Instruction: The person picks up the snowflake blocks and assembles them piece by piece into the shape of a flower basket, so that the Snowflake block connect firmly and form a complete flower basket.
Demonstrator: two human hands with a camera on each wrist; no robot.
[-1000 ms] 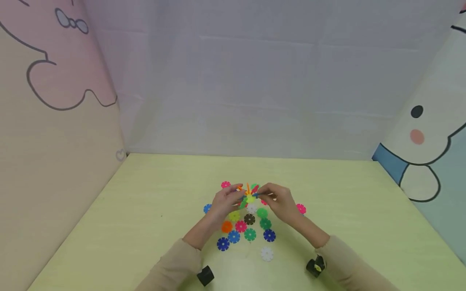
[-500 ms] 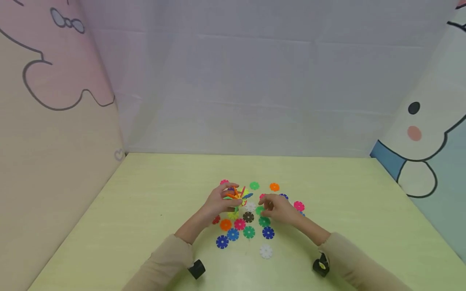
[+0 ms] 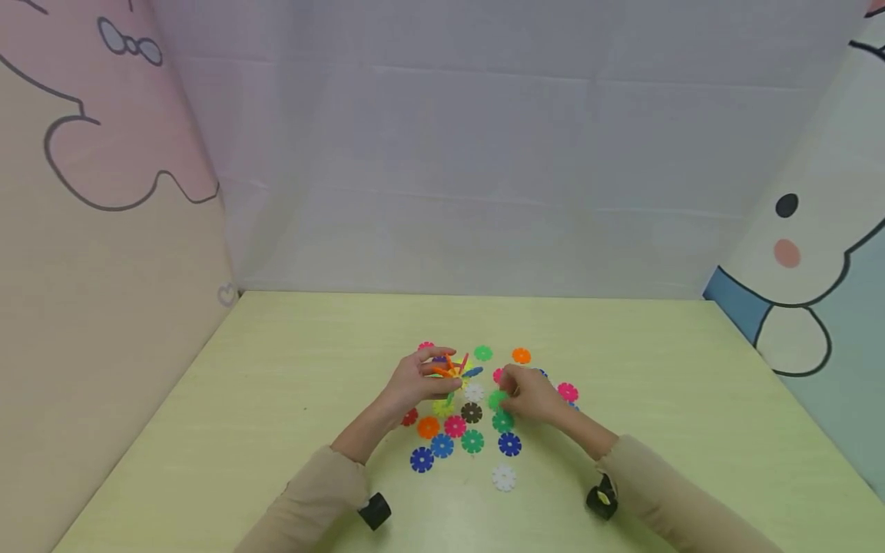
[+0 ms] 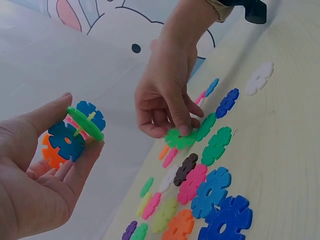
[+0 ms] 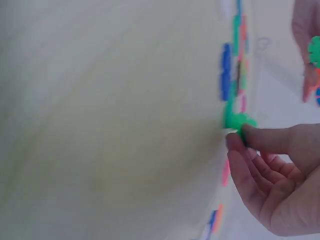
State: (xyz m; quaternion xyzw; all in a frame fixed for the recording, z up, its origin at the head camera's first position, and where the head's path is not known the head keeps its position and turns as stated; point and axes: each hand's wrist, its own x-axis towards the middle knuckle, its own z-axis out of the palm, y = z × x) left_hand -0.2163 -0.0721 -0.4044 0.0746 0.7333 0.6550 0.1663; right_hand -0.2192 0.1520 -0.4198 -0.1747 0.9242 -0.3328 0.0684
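Note:
My left hand (image 3: 415,382) holds a cluster of interlocking plastic discs (image 4: 67,141) above the table, thumb on one side and fingers on the other. Orange, blue, pink, green and yellow notched discs stick out of it at angles. To the right, my right hand (image 3: 531,395) is down among the loose discs. Its thumb and fingertips pinch a light green notched disc (image 4: 178,139), whose edge shows raised in the right wrist view. A darker green disc (image 3: 502,422) lies close to those fingers. Part of the cluster is hidden behind the left fingers.
Loose flat discs lie around both hands, among them a white disc (image 3: 504,478) nearest the front, a dark blue disc (image 3: 422,459), an orange disc (image 3: 522,355) and a brown disc (image 3: 472,412). The pale yellow table (image 3: 332,330) meets a hanging backdrop behind.
My right hand has left the cluster, moved right and down, and taken hold of the light green disc. My left hand has shifted slightly left with the cluster.

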